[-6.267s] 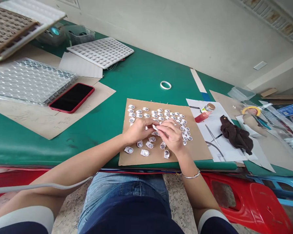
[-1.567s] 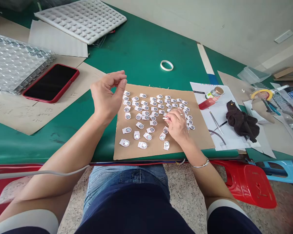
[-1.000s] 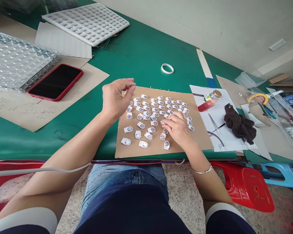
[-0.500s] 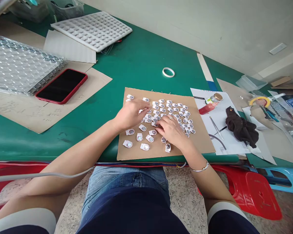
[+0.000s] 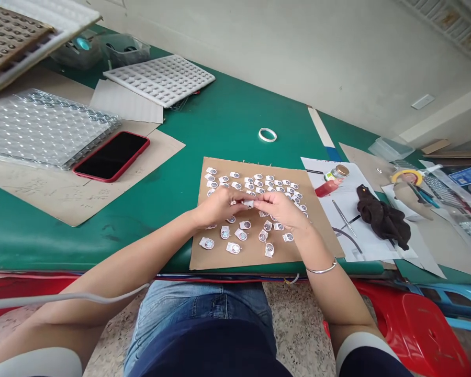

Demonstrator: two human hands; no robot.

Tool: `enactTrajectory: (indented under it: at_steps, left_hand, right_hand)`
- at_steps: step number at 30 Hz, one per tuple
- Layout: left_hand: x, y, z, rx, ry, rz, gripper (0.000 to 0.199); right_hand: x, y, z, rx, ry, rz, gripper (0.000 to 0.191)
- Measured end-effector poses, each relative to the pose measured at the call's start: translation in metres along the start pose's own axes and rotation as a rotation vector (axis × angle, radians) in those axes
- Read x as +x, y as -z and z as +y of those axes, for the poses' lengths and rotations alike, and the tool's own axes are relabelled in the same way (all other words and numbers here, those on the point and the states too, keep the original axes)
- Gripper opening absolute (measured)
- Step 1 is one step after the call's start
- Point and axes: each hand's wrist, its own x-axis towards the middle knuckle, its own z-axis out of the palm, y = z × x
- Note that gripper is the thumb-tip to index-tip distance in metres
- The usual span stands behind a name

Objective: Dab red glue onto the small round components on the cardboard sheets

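Note:
Both hands meet above a brown cardboard sheet (image 5: pixel 212 260) covered with many small round pieces on white paper tabs (image 5: pixel 234 248). My left hand (image 5: pixel 220 205) pinches one small white-tabbed round piece (image 5: pixel 249 203) from the left side. From the right, my right hand (image 5: pixel 279 209) has its thumb and fingers closed on the same piece. Fingers hide most of its face. Other tabbed pieces lie under and around the hands, some hidden by them.
A red-cased phone (image 5: pixel 112 157) and a clear bubbled plastic sheet (image 5: pixel 47 131) lie left. White tape roll (image 5: pixel 267 135) sits behind the cardboard. To the right are a red bottle (image 5: pixel 328 187), tweezers (image 5: pixel 343 217) and a dark cloth (image 5: pixel 382 217). A white tray (image 5: pixel 165 78) stands at the back.
My hands have come together over the cardboard and now hold a small tabbed piece between them. The camera view has tilted up slightly, showing a stacked tray at the upper left.

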Motion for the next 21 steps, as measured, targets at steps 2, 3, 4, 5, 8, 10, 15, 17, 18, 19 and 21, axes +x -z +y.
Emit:
enactTrajectory:
  at_steps: [2, 3, 4, 5, 8, 10, 15, 17, 18, 19, 21]
  left_hand:
    - [0.0, -0.002, -0.002, -0.063, 0.083, 0.06, 0.03]
    - [0.0, -0.002, -0.004, -0.104, 0.119, 0.074, 0.031]
    - [0.0, -0.003, -0.005, -0.149, 0.146, 0.076, 0.033]
    - [0.0, -0.004, -0.007, -0.191, 0.166, 0.069, 0.033]
    - [0.0, -0.005, -0.01, -0.261, 0.188, 0.05, 0.034]
    - [0.001, -0.005, -0.009, -0.266, 0.194, 0.054, 0.033]
    - [0.001, -0.003, 0.001, -0.168, 0.147, 0.037, 0.029]
    - [0.002, 0.001, 0.004, -0.044, 0.091, 0.042, 0.028]
    - [0.003, 0.004, 0.004, 0.019, 0.069, 0.072, 0.027]
    - [0.004, 0.008, 0.003, 0.071, 0.058, 0.122, 0.027]
    - [0.005, 0.015, 0.002, 0.133, 0.074, 0.272, 0.024]
  right_hand:
    - [0.004, -0.002, 0.001, 0.154, -0.011, 0.013, 0.028]
    - [0.005, -0.003, 0.002, 0.216, -0.016, 0.021, 0.028]
    - [0.005, -0.004, 0.004, 0.263, -0.021, 0.029, 0.029]
    - [0.005, -0.004, 0.005, 0.297, -0.025, 0.034, 0.03]
    - [0.004, -0.006, 0.006, 0.354, -0.025, 0.034, 0.03]
    - [0.003, -0.006, 0.005, 0.373, -0.022, 0.032, 0.03]
    - [-0.001, -0.011, 0.001, 0.184, 0.019, 0.098, 0.025]
    - [-0.006, -0.012, 0.002, -0.007, 0.059, 0.178, 0.022]
    - [-0.01, -0.013, 0.004, -0.117, 0.098, 0.225, 0.021]
    - [-0.014, -0.013, 0.006, -0.236, 0.149, 0.265, 0.019]
    - [-0.025, -0.012, 0.013, -0.491, 0.27, 0.305, 0.018]
